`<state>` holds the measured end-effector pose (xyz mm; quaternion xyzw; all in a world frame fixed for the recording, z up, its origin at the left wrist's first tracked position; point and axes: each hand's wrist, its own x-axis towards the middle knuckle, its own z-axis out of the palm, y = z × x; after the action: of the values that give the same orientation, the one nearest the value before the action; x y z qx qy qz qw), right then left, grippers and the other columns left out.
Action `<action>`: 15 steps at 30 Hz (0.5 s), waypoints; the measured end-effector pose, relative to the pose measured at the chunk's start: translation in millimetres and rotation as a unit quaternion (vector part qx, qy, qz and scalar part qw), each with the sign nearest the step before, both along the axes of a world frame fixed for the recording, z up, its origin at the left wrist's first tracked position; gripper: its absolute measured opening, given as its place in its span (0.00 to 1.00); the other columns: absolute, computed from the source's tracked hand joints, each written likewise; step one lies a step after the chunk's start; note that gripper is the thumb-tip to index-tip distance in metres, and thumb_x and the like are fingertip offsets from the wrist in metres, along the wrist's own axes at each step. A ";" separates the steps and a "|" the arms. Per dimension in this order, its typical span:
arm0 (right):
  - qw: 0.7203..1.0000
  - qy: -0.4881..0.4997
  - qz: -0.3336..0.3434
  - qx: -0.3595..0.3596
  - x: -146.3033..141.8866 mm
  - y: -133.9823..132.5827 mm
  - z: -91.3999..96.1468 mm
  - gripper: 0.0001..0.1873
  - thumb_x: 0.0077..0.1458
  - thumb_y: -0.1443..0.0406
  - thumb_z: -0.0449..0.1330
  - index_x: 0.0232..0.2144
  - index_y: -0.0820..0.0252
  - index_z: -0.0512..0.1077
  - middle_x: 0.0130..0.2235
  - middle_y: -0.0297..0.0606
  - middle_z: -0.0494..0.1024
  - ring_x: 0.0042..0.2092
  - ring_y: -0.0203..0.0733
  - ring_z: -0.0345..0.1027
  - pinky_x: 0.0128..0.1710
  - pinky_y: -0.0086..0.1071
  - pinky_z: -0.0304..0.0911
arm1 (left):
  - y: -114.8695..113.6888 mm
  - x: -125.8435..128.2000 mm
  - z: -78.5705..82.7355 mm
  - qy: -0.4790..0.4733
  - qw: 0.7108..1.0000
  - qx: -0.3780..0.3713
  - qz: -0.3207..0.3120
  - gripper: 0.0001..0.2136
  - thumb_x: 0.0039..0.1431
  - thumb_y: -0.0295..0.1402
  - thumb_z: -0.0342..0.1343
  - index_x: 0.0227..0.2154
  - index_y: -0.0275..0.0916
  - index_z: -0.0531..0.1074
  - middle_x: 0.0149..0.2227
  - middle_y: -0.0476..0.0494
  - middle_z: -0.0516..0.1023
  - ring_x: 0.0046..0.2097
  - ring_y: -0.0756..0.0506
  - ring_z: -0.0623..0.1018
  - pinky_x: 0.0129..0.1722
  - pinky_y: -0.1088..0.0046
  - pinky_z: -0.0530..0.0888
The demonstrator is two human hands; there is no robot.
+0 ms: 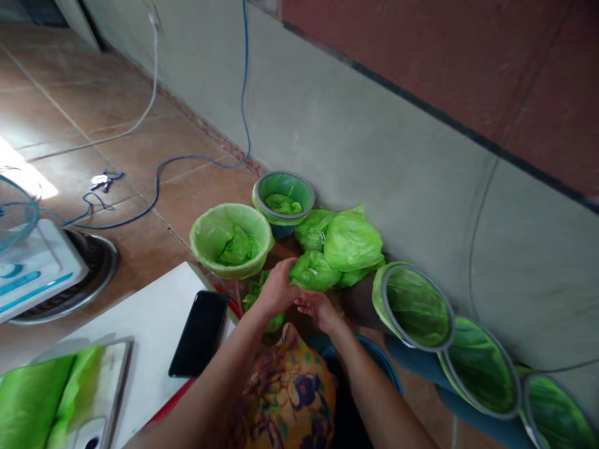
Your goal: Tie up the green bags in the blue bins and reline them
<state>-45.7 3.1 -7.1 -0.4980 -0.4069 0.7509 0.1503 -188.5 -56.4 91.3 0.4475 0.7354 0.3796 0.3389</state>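
Observation:
My left hand [281, 287] reaches over the floor in front of me, beside a heap of filled green plastic bags [353, 240]. Its fingers point forward along the edge of the nearest green bag [314, 271]; whether they touch it I cannot tell. My right hand [317, 308] is close by, its slightly bent fingers turned toward the left hand's thumb. Nothing shows between the two hands. Under my left forearm lies another crumpled green bag [276, 321], partly hidden. Just beyond stand a pale round bin [199, 240] and a grey-rimmed bin [306, 198], both lined with green plastic.
Along the wall at right stand several bins [452, 324] with green liners. At left a white board [154, 330] carries a black phone [199, 333] and a green roll [35, 399]. A blue cable [159, 178] and keys [107, 179] lie on the tiled floor.

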 end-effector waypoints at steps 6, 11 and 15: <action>0.998 0.022 -0.027 -0.057 -14.3 0.1 8.1 0.12 0.35 0.63 0.70 0.26 0.63 0.79 0.27 0.36 0.78 0.29 0.34 0.69 0.34 0.30 0.64 | -47.9 19.2 -141.6 0.044 0.968 -0.220 0.112 0.46 0.45 0.29 0.63 0.68 0.40 0.48 0.66 0.31 0.56 0.62 0.31 0.65 0.56 0.55 0.67; 0.996 0.087 -0.008 -0.009 -17.8 -8.3 37.2 0.13 0.36 0.62 0.72 0.27 0.63 0.80 0.31 0.37 0.80 0.32 0.34 0.69 0.38 0.32 0.64 | -38.3 13.4 -168.9 0.149 0.950 -0.258 0.092 0.22 0.54 0.35 0.59 0.53 0.39 0.71 0.57 0.32 0.70 0.58 0.25 0.65 0.55 0.42 0.61; 0.989 0.114 -0.077 0.051 -6.1 4.1 69.8 0.10 0.39 0.63 0.72 0.27 0.60 0.80 0.34 0.37 0.81 0.35 0.35 0.71 0.42 0.34 0.66 | -34.7 -2.4 -173.1 0.158 0.938 -0.264 0.163 0.20 0.56 0.30 0.57 0.53 0.34 0.69 0.52 0.30 0.73 0.56 0.27 0.68 0.51 0.49 0.66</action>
<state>-51.9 7.2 62.6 -0.4309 -0.3854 0.7669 0.2786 -190.9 -91.0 -81.8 0.2700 0.9160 0.1467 0.2578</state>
